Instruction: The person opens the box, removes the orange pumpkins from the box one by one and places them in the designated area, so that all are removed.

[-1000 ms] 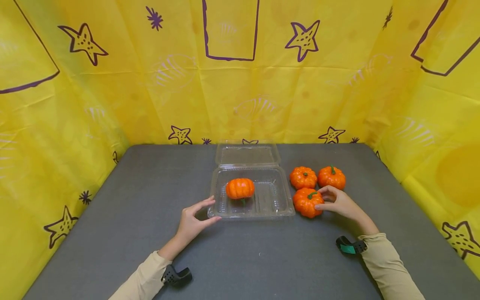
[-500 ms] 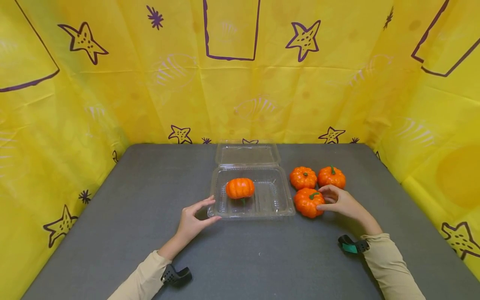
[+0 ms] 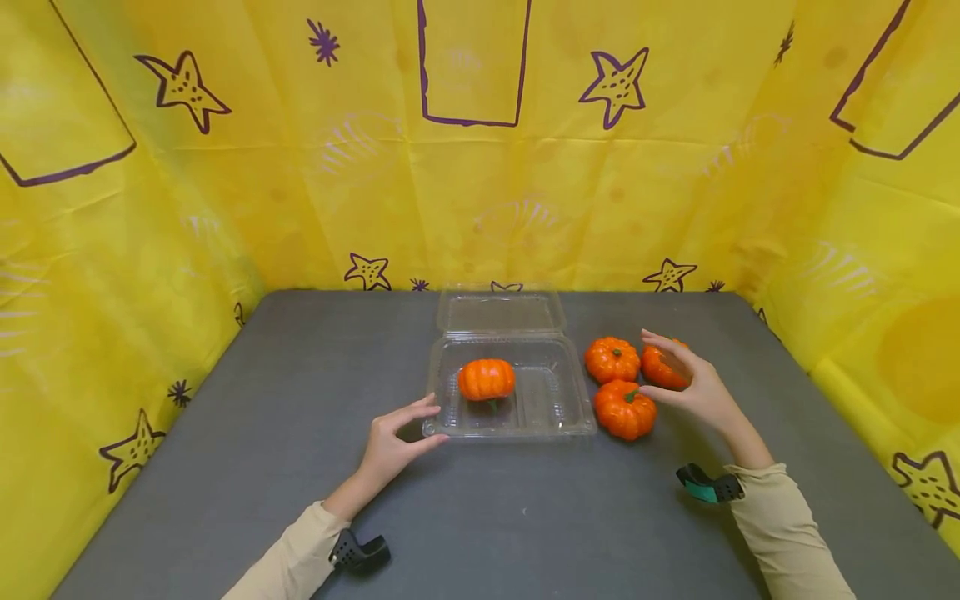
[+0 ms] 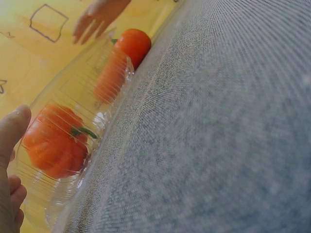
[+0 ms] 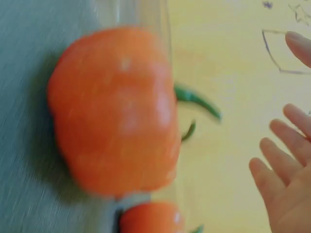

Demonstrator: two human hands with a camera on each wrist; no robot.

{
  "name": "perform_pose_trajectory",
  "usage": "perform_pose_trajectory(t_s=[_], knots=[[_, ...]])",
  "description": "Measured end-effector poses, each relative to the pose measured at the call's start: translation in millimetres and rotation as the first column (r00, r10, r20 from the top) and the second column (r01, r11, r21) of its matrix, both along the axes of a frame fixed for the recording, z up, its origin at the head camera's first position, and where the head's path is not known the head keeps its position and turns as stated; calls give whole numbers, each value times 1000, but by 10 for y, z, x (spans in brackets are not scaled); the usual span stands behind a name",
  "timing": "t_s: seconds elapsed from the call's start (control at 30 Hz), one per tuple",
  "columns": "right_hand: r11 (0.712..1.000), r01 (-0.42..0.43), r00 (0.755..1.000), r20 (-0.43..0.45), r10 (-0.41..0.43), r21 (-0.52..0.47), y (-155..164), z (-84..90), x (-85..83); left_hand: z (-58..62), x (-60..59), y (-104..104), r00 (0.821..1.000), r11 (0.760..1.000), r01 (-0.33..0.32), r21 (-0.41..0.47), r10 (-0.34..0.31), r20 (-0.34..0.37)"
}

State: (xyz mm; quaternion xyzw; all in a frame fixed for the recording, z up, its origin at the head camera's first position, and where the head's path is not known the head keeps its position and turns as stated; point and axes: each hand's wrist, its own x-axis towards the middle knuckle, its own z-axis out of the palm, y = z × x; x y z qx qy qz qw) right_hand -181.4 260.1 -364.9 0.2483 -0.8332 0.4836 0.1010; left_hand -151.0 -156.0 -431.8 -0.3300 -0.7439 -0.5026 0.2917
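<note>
A clear plastic clamshell container lies with its lid folded back. One small orange pumpkin sits in its left part, stem toward the front. At the container's near left corner, my left hand rests its thumb and fingertips against the edge, fingers relaxed. To the right of the container stand three more: a front pumpkin, a back left pumpkin and a back right pumpkin. Above them hovers my right hand, fingers spread and holding nothing, partly covering the back right one.
A dark grey cloth-covered table bears everything. Yellow printed fabric encloses it at the back and both sides. Each forearm has a black wrist strap, such as the right strap.
My right hand has let go of the front pumpkin and lifted off it, its fingers opening wider. The left hand stays at the container's corner. The head view has shifted slightly.
</note>
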Motion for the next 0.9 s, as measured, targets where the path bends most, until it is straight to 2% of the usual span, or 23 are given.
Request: perform_pose_trajectory(t_s=[0.13, 0.23, 0.4, 0.53, 0.77, 0.9], knots=[[994, -112, 988, -107, 111, -5, -265, 213, 9, -1, 4, 7, 1000, 1000, 3, -6, -3, 4], [977, -213, 963, -168, 212, 12, -471, 331, -50, 0, 7, 2, 1000, 1000, 1, -5, -1, 2], [953, -287, 925, -231, 302, 98, -819, 440, -154, 31, 4, -6, 1000, 1000, -10, -3, 10, 6], [936, -325, 908, -233, 349, 136, -1030, 408, -224, 42, 10, 0, 1000, 1000, -18, -12, 18, 9], [913, -396, 891, -200, 408, 101, -1285, 285, -296, 22, 21, 11, 1000, 1000, -11, -16, 11, 17], [903, -413, 882, -194, 429, 119, -1434, 226, -288, 28, 20, 17, 1000, 1000, -10, -13, 10, 11]])
